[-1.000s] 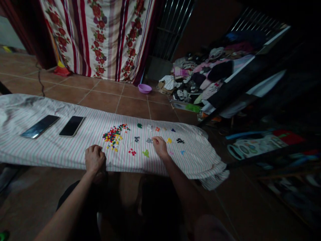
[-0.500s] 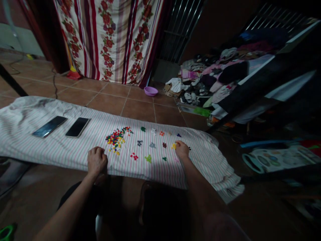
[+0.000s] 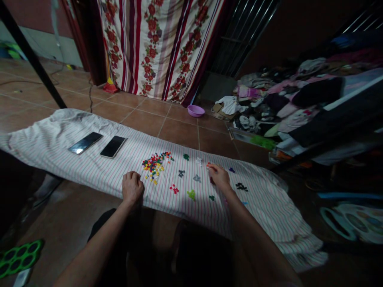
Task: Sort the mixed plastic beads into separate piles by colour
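My right hand (image 3: pixel 219 176) pinches thumb and fingers together at a few small orange pieces (image 3: pixel 208 164) on the striped cloth (image 3: pixel 113 175). Whatever the fingertips hold is too small to make out. My left hand (image 3: pixel 132 186) rests at the near edge of the cloth with its fingers curled, their tips hidden. Just beyond it lies a mixed pile of small bead-like pieces (image 3: pixel 154 165). Between the hands are single-colour clusters: red (image 3: pixel 174 189), lime green (image 3: pixel 191 194), light grey (image 3: pixel 196 178), dark grey (image 3: pixel 181 173), white (image 3: pixel 199 161) and green (image 3: pixel 186 157).
Two phones lie on the cloth's left part, one silvery (image 3: pixel 86 142) and one dark (image 3: pixel 113 146). Black pieces (image 3: pixel 241 187) sit right of my right hand. Beyond are a purple basin (image 3: pixel 196 111), a floral curtain (image 3: pixel 152 48) and heaped clothes (image 3: pixel 269 95).
My right hand has moved from the yellow pieces to the orange ones farther back. My left hand stays near the pile. The view has swung left, so everything appears shifted right.
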Available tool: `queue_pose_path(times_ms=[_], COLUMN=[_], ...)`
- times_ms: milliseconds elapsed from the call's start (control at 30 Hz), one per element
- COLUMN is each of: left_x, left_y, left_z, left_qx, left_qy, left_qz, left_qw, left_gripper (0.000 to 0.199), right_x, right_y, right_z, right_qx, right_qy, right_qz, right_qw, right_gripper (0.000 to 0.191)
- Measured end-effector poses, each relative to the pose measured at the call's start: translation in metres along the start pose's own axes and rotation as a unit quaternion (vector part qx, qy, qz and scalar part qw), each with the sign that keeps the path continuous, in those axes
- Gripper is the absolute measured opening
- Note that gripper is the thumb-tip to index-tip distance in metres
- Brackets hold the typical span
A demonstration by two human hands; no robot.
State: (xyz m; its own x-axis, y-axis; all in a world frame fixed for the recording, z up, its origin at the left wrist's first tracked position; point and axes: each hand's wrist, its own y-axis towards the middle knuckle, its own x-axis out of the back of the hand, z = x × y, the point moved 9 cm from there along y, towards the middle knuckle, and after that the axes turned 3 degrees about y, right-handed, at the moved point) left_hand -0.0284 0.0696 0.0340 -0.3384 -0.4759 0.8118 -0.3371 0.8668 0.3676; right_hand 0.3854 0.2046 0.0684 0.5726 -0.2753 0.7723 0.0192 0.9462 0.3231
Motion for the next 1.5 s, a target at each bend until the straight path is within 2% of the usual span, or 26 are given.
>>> queue_pose_path(times_ms=[167,267,333,400,533,733,900,1000,1133,1267,1367,1500], left_x=[0.001,0.003,0.004,0.004,0.001,0.002,0.002,0.002,0.002,0.001,0.0,-0.001], left_y=[0.0,0.0,0.001,0.001,0.002,0.002,0.002,0.002,0.002,0.002,0.003,0.004], left_z=[0.0,-0.001,0.0,0.0,0.0,0.0,0.0,0.0,-0.002,-0.004,-0.006,-0.007], left_qx=[0.008,-0.002,-0.008,-0.011,-0.01,0.014,0.012,0.008,0.003,0.008,0.01,0.01], left_qy=[-0.005,-0.014,-0.018,-0.02,-0.01,0.007,0.01,0.012,0.02,0.034,0.045,0.054], left_qz=[0.006,0.004,0.0,-0.002,0.012,0.024,0.02,0.013,0.011,0.015,0.018,0.014], left_qw=[1.0,1.0,1.0,1.0,1.0,1.0,1.0,1.0,1.0,0.999,0.999,0.998], left_gripper=[0.016,0.016,0.016,0.016,0.016,0.017,0.017,0.017,0.018,0.018,0.018,0.018], right_x=[-0.089,-0.136,-0.159,-0.173,-0.182,-0.185,-0.182,-0.173,-0.147,-0.115,-0.101,-0.1], right_y=[0.004,-0.002,-0.003,-0.004,-0.002,0.003,0.003,0.007,0.025,0.05,0.066,0.079], right_z=[0.118,0.166,0.183,0.192,0.2,0.196,0.193,0.182,0.141,0.088,0.06,0.039], right_qx=[0.127,0.17,0.175,0.171,0.161,0.08,0.066,0.076,0.055,-0.011,-0.047,-0.065], right_qy=[0.085,0.08,0.059,0.03,-0.025,-0.076,-0.023,0.04,0.076,0.025,-0.019,-0.061], right_qz=[0.115,0.172,0.202,0.223,0.254,0.28,0.249,0.204,0.119,0.056,0.043,0.046], right_qw=[0.982,0.967,0.962,0.959,0.954,0.954,0.966,0.975,0.989,0.998,0.998,0.995], right_gripper=[0.021,0.022,0.025,0.026,0.023,0.02,0.018,0.019,0.02,0.023,0.025,0.028])
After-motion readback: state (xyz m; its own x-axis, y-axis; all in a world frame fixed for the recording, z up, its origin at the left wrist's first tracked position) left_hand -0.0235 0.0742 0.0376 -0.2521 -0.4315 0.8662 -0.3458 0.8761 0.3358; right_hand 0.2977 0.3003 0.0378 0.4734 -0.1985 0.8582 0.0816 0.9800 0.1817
